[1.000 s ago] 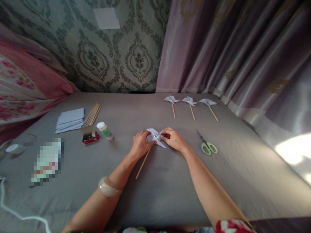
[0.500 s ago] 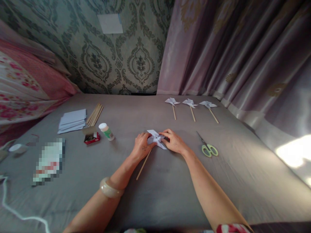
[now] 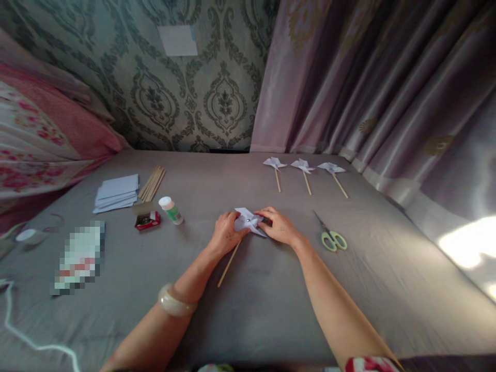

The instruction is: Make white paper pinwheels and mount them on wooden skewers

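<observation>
A white paper pinwheel lies on the grey sheet, its wooden stick running down-left toward me. My left hand has its fingers curled against the pinwheel's left side. My right hand lies on the right side, its fingers bent onto the paper near the centre pin. Both hands press the pinwheel down against the sheet.
Three finished pinwheels lie in a row at the back right. Green-handled scissors rest right of my hands. On the left lie a glue bottle, a small red box, a paper stack, wooden sticks. Curtains hang at the right.
My right hand's fingers have shifted slightly on the pinwheel. The view has tilted up a little. Everything else lies where it was.
</observation>
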`<state>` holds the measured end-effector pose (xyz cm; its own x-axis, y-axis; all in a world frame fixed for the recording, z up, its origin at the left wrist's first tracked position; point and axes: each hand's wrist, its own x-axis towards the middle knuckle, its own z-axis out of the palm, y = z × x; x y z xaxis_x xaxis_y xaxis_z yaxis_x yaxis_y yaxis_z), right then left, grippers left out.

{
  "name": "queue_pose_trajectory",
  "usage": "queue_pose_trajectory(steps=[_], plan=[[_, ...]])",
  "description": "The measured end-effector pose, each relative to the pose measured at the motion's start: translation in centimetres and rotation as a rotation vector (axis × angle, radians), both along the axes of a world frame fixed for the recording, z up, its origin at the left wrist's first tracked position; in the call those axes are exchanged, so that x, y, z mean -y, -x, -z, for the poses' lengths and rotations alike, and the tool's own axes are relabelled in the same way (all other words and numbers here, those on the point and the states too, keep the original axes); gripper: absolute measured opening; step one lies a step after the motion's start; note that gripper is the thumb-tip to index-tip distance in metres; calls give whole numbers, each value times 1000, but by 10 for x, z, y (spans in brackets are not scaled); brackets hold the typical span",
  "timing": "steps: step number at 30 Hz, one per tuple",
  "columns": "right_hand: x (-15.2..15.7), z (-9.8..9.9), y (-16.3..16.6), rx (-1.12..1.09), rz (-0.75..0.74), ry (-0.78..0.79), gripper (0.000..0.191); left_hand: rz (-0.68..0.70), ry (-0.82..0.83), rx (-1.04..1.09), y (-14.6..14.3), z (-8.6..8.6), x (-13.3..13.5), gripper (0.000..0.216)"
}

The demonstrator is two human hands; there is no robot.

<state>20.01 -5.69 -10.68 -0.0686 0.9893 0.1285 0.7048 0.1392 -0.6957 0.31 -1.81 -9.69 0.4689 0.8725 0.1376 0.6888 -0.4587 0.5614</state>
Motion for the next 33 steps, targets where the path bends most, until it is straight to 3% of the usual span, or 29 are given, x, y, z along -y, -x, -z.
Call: queue_pose_trajectory(steps=[3, 8, 11, 13, 19, 23, 33], plan=[[-2, -2, -5, -103, 29, -31, 36, -1, 43, 22, 5, -4, -2, 52], [4, -25, -1, -177, 276, -65, 22, -53, 169, 61, 12, -8, -8, 37], [19, -41, 29, -32, 98, 159, 40, -67, 201, 103, 14, -4, -11, 32], [30, -46, 56, 115, 57, 205, 45, -79, 213, 146, 15, -1, -13, 32], [40, -38, 106, 331, 187, 236, 36, -92, 212, 209, 15, 2, -13, 31], [37, -34, 107, 353, 220, 250, 32, -68, 204, 185, 12, -2, -9, 26], [36, -36, 101, 474, 231, 274, 25, -192, 165, 148, 10, -7, -5, 22]])
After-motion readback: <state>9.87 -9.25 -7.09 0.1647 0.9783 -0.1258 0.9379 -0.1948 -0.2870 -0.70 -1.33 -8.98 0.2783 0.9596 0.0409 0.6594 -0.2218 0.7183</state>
